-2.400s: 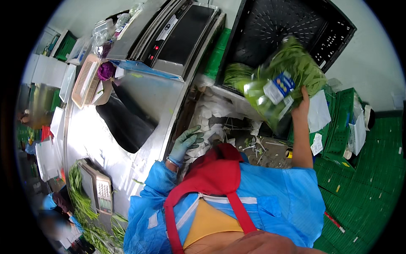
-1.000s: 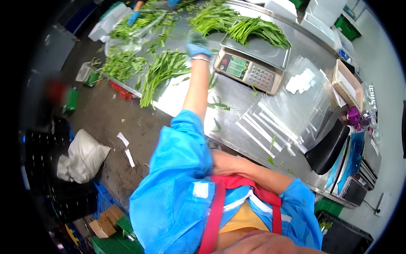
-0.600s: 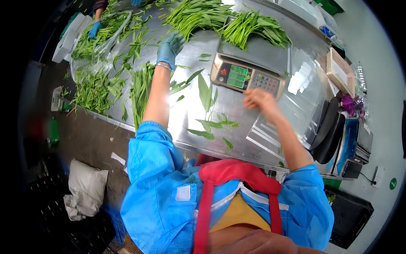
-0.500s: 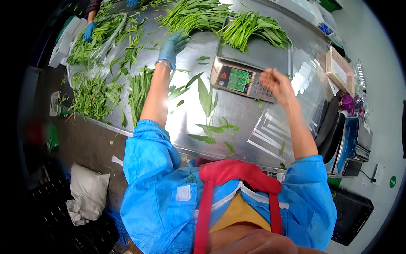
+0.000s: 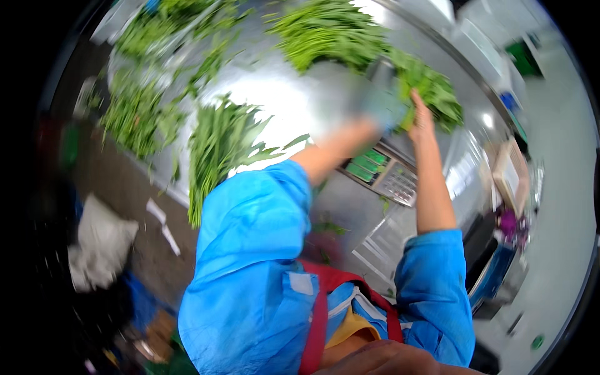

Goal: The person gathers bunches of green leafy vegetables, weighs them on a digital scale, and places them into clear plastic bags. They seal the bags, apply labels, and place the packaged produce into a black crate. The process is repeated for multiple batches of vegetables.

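Observation:
My left hand (image 5: 389, 107), in a blue-green glove, reaches across to the right over the scale. It is smeared by motion, and its fingers cannot be told apart. It is at the stem end of a bunch of long-leaved greens (image 5: 437, 94) and hides that end. My bare right hand (image 5: 422, 119) grips the near side of the same bunch, with its fingers partly among the leaves. Below the hands lies the digital scale (image 5: 394, 181), its green displays partly covered by my left arm. Behind the bunch is a large pile of similar greens (image 5: 325, 31).
Another bunch of greens (image 5: 215, 144) lies at the table's near left edge. Loose leaves (image 5: 134, 119) and a clear plastic bag (image 5: 178, 40) of greens are farther left. Clear plastic sheets (image 5: 390, 240) lie nearer on the right, and a cream basket (image 5: 509, 172) stands beyond them.
My left hand has swept right from the far greens to the bunch at the scale. My right hand has gone from above the keypad to that bunch. The view has turned.

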`<state>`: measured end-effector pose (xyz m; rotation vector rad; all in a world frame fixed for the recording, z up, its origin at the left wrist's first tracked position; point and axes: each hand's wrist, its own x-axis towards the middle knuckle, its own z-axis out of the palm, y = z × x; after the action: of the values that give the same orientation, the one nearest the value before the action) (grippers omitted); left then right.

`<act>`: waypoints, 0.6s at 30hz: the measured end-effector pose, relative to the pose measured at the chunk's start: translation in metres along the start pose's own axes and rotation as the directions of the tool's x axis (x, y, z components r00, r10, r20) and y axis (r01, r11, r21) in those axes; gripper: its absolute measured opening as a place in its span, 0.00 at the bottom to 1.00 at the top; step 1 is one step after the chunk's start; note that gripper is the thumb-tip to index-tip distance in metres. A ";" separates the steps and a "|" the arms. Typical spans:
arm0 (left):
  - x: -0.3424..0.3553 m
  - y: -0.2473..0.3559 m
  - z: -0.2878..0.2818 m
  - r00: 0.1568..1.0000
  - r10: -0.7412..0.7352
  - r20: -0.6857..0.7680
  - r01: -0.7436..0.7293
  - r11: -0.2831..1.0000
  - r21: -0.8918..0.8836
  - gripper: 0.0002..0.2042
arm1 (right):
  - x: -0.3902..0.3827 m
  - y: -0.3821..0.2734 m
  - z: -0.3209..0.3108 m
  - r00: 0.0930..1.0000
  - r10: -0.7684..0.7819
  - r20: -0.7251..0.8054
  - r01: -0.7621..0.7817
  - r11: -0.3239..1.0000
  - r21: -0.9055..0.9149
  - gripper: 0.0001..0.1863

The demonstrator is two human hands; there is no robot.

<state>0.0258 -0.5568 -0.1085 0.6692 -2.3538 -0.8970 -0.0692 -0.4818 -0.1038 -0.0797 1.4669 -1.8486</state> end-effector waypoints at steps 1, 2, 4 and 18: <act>-0.014 0.019 -0.013 0.993 -0.094 0.070 0.103 0.984 -0.146 0.25 | -0.008 -0.001 0.004 0.999 0.009 0.039 -0.008 1.000 -0.008 0.25; -0.025 0.035 -0.008 0.972 -0.216 0.093 0.227 0.964 -0.137 0.20 | -0.030 -0.010 0.008 0.998 0.032 -0.047 -0.036 0.996 -0.081 0.21; -0.052 0.064 0.001 0.993 -0.106 0.045 0.108 0.993 -0.050 0.29 | -0.068 -0.018 -0.010 0.997 -0.065 0.049 0.070 0.992 -0.109 0.19; -0.304 -0.129 -0.302 0.723 -0.391 -0.569 0.467 0.884 -0.014 0.45 | -0.204 0.043 0.031 0.806 -0.190 0.561 0.575 0.477 -0.665 0.17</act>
<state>0.4715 -0.5924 -0.0972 1.3754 -1.7505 -0.6051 0.1125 -0.3896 -0.0500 -1.3128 1.9588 -1.1432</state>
